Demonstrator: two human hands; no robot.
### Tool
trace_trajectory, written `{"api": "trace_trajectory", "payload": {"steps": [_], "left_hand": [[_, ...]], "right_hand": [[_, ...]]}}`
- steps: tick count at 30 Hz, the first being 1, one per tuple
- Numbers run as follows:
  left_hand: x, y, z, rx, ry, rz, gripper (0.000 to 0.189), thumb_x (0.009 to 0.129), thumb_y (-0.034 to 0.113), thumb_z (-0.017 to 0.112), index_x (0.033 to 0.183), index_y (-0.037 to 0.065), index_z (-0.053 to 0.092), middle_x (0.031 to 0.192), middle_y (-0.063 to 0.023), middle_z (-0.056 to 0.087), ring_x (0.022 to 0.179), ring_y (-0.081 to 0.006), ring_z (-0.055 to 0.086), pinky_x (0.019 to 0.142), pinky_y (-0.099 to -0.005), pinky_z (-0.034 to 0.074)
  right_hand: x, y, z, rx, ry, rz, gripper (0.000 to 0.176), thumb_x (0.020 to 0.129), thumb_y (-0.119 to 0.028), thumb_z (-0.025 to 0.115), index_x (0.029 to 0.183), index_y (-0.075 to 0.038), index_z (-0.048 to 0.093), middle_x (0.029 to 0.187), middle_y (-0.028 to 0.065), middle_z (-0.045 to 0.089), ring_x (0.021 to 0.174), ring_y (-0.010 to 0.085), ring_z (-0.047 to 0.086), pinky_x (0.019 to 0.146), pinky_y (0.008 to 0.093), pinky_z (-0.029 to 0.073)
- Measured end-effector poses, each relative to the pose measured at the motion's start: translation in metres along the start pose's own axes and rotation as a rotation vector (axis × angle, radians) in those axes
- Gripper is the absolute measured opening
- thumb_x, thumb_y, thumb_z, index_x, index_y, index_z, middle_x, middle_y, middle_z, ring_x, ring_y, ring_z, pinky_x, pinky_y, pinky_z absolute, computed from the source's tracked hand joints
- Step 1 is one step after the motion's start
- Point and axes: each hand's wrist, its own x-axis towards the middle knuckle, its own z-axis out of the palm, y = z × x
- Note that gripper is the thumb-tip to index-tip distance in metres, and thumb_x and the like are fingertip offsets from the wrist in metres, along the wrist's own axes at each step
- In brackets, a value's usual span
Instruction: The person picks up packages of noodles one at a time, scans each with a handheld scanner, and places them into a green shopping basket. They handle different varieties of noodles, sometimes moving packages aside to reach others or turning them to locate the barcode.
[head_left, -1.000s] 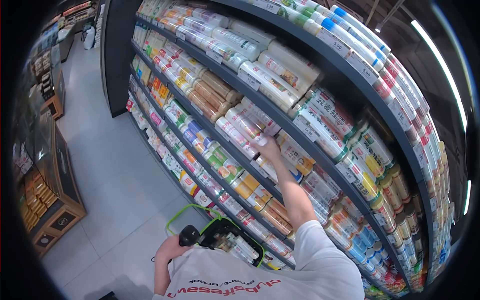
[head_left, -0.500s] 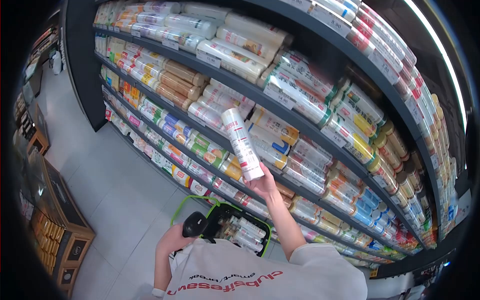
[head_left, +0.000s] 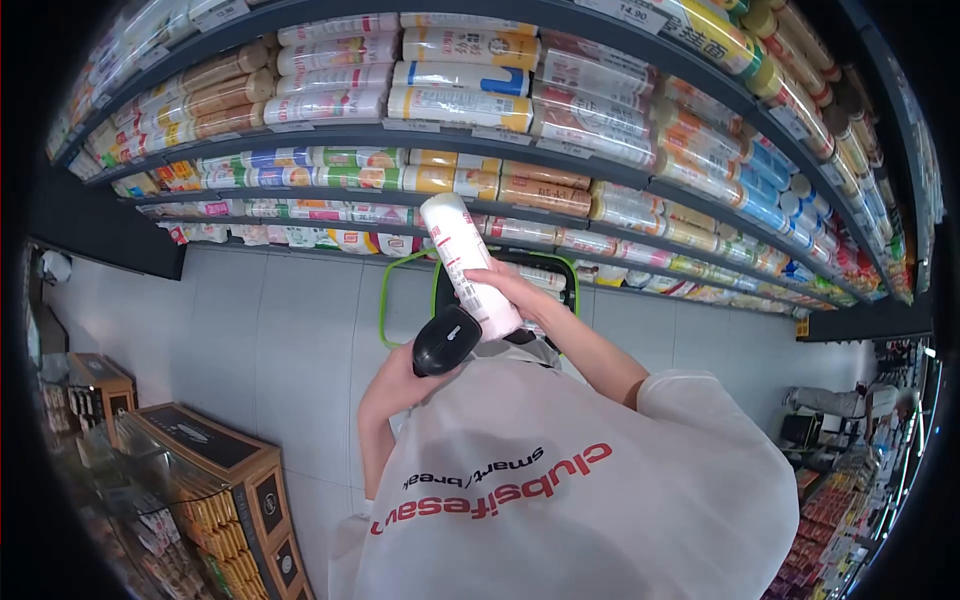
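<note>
My right hand is wrapped round a white cylindrical pack of dried noodles, its printed side with red lettering and a barcode facing up. The pack is tilted, its lower end towards my chest. In my left hand is a black barcode scanner, its head close beside the lower part of the pack. Beneath both hands stands a black basket with a green rim, partly hidden by the pack and my arm. Similar packs lie in it.
Shelves packed with noodle packs curve across the front. A green handle sticks out left of the basket. A display stand with boxed goods is at lower left. Another person is in the background at right.
My right hand has brought the noodle pack from in front of the shelf down towards my chest. The scanner in my left hand is now right beside it. The view has turned and tilted down.
</note>
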Motion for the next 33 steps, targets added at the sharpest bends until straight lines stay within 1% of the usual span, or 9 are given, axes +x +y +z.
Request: {"api": "trace_trajectory", "payload": {"steps": [6,9,13,16,20,24,28,32,33], "left_hand": [[0.01,-0.017,0.012,-0.004,-0.031,0.003,0.027,0.082,0.014,0.079,0.104,0.002,0.069,0.09,0.0003,0.069,0.081,-0.0065,0.058,0.074,-0.0261,0.049],[0.018,-0.023,0.014,0.023,-0.055,0.049,0.031,0.082,0.019,0.079,0.105,0.002,0.066,0.069,0.0012,0.062,0.053,-0.0047,0.051,0.047,-0.0246,0.04],[0.022,-0.022,0.017,0.077,0.002,0.042,0.032,0.081,0.017,0.079,0.105,0.001,0.066,0.08,-0.0018,0.067,0.068,-0.0079,0.058,0.062,-0.0268,0.048],[0.021,-0.031,0.017,0.09,0.039,0.045,0.032,0.081,0.016,0.079,0.105,0.0,0.066,0.086,-0.0035,0.069,0.079,-0.01,0.06,0.074,-0.0284,0.05],[0.014,-0.027,0.015,0.121,0.064,-0.082,0.03,0.081,0.014,0.078,0.105,-0.001,0.066,0.088,-0.004,0.069,0.082,-0.01,0.059,0.077,-0.0283,0.05],[0.008,-0.033,0.009,0.147,0.088,-0.142,0.028,0.081,0.013,0.078,0.102,-0.002,0.067,0.088,-0.0029,0.069,0.081,-0.0089,0.058,0.076,-0.028,0.049],[0.006,-0.032,0.011,0.186,0.15,-0.279,0.017,0.083,0.013,0.077,0.089,0.001,0.068,0.072,0.0016,0.063,0.065,-0.0039,0.052,0.058,-0.0247,0.043],[0.006,-0.027,0.018,0.218,0.165,-0.368,0.018,0.083,0.015,0.077,0.08,0.0,0.067,0.065,0.0034,0.059,0.057,-0.0026,0.049,0.051,-0.0247,0.038],[0.005,-0.029,0.019,0.233,0.193,-0.374,0.018,0.082,0.015,0.077,0.081,0.0,0.068,0.065,0.0034,0.059,0.057,-0.0027,0.05,0.051,-0.0244,0.038]], "right_hand": [[-0.014,0.002,-0.012,-0.1,0.003,-0.055,0.059,0.088,-0.024,0.071,0.137,-0.006,0.043,0.114,0.0107,0.062,0.096,0.0189,0.066,0.082,0.0348,0.057],[-0.016,0.007,-0.018,-0.113,0.015,-0.052,0.066,0.086,-0.028,0.074,0.14,-0.007,0.042,0.12,0.0065,0.06,0.103,0.0138,0.062,0.086,0.0308,0.052],[-0.032,0.014,-0.038,-0.171,0.039,-0.01,0.072,0.084,-0.027,0.076,0.143,-0.007,0.041,0.122,0.007,0.06,0.106,0.014,0.061,0.087,0.0299,0.051],[-0.029,0.056,-0.105,-0.179,0.038,0.169,0.083,0.08,-0.022,0.077,0.15,-0.008,0.034,0.123,0.0078,0.059,0.106,0.0161,0.061,0.088,0.0305,0.052],[-0.033,0.144,-0.197,-0.346,0.231,0.4,0.07,0.076,-0.027,0.077,0.136,-0.004,0.05,0.112,0.0108,0.064,0.093,0.0204,0.067,0.077,0.033,0.055],[-0.039,0.258,-0.285,0.119,0.51,0.476,0.046,0.079,-0.027,0.072,0.118,-0.007,0.059,0.099,0.01,0.068,0.085,0.0231,0.069,0.074,0.039,0.058],[-0.065,0.263,-0.284,0.54,0.703,0.445,0.029,0.086,-0.032,0.063,0.106,-0.01,0.061,0.094,0.0079,0.07,0.084,0.0243,0.07,0.076,0.0426,0.059],[-0.047,0.323,-0.311,0.802,0.474,0.14,0.035,0.093,-0.039,0.053,0.111,-0.01,0.061,0.097,0.0093,0.07,0.091,0.0263,0.069,0.087,0.0462,0.057],[-0.036,0.314,-0.3,0.854,0.713,0.285,0.043,0.095,-0.04,0.052,0.123,-0.008,0.055,0.107,0.0127,0.066,0.094,0.0299,0.068,0.09,0.0481,0.055]]}}
